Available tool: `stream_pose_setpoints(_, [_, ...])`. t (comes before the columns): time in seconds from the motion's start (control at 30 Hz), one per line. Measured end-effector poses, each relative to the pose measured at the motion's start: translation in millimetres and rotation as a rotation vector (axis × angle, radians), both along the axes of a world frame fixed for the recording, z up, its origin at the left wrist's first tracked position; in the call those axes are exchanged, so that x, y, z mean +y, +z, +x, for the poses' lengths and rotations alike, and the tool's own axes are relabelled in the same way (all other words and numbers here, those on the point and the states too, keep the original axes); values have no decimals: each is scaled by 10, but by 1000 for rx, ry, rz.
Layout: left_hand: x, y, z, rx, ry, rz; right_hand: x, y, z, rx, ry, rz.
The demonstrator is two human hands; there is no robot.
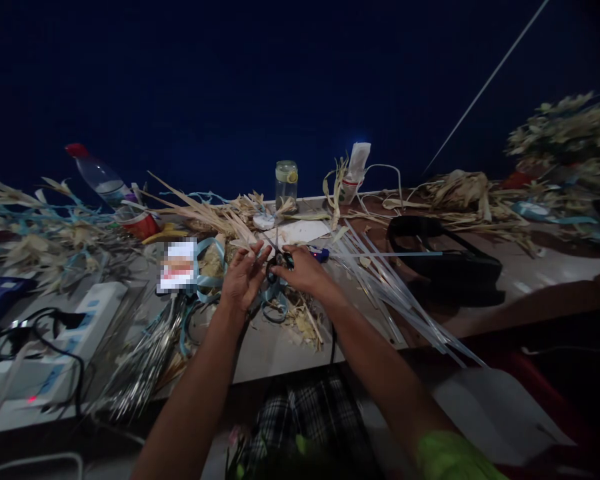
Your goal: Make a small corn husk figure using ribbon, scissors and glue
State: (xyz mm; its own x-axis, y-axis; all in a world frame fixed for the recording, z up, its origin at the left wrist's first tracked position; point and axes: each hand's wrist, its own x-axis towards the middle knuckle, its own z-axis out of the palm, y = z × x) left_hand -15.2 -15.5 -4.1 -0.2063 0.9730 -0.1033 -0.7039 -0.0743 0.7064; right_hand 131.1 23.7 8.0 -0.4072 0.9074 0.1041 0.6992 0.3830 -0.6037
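Note:
My right hand [303, 269] is closed round the dark handles of a pair of scissors [277, 258], whose blades point away from me over the table. Close beside it, my left hand [243, 277] has its fingers curled, with the thumb and fingertips pinching a pale piece of dried corn husk [247, 235]. The fingertips partly hide that piece. Below both hands, small husk scraps [303, 323] and a light blue ribbon [275, 310] lie on the table. Beyond the hands is a white sheet [303, 231].
Clear plastic sticks [400, 300] and a black headband-like object [445, 267] lie right. To the left are a wire bundle [147, 357], a white power strip [87, 333] and a tilted bottle [103, 180]. A glass jar [286, 185] stands at the back.

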Motion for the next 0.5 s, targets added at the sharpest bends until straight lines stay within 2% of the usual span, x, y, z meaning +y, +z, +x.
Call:
stream_pose_setpoints(0.23, [-32, 28, 17, 41, -43, 45, 6, -7, 13, 4, 25, -145])
stream_pose_setpoints(0.4, [-66, 95, 78, 47, -55, 54, -16, -17, -22, 143, 122, -22])
stream_pose_setpoints(0.5, [-44, 76, 97, 60, 16, 80, -3, 0, -24, 317, 79, 10])
